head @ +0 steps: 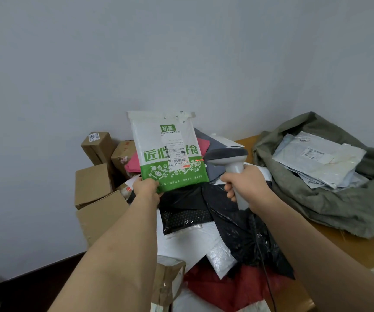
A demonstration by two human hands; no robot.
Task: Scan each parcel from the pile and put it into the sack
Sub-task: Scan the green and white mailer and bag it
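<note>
Left hand (146,188) pinching the lower left corner of a green-and-white parcel (170,154), held upright at frame centre above the pile (204,221). Right hand (246,185) clenched round the grip of a grey scanner (228,158), nose just beside the parcel's label, red line on its right edge. Cardboard boxes (96,188) at left. Sack (330,206) at right on the worktop (361,246), open, with mailers inside.

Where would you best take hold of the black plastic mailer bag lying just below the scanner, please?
Pinch the black plastic mailer bag at its left edge, coming from the left; it lies flat atop the pile and the right hand with the grey scanner blocks the other side.
</note>
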